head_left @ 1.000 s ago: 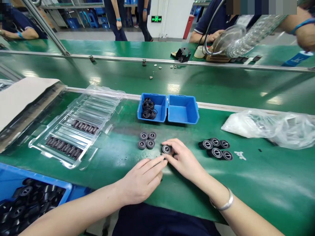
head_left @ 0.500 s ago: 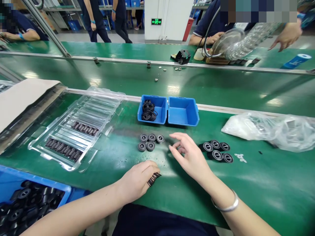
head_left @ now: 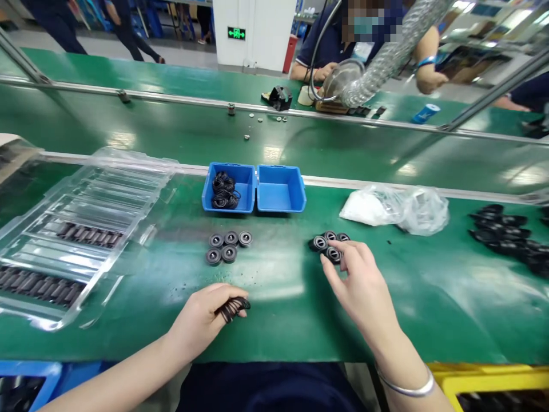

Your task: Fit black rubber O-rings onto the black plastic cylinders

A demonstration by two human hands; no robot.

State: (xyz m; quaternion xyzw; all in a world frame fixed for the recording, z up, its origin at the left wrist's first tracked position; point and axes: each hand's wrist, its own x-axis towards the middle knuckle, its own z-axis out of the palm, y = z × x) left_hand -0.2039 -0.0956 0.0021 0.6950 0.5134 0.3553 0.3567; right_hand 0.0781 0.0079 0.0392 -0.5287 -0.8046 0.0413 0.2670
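Observation:
My left hand [head_left: 209, 315] is closed around a bunch of thin black rubber rings [head_left: 233, 308], which stick out past the fingertips above the green table. My right hand [head_left: 358, 277] reaches over a small group of black round caps [head_left: 319, 243] with slotted tops. Its thumb and index finger are apart at the near cap [head_left: 333, 255]; whether they touch it I cannot tell. The palm and fingers hide part of this group. Between my hands and farther back stand several ringed black round parts [head_left: 229, 253] in two rows.
A blue bin [head_left: 246, 191] holds more black rings, beside a second blue bin [head_left: 281, 189]. A clear plastic tray [head_left: 92, 274] with dark parts lies left. To the right are a plastic bag [head_left: 369, 207] and black parts [head_left: 510, 234]. A person sits across the bench.
My right hand has moved right and over to the black caps. My left hand still grips the rings, now showing more. The view has swung right.

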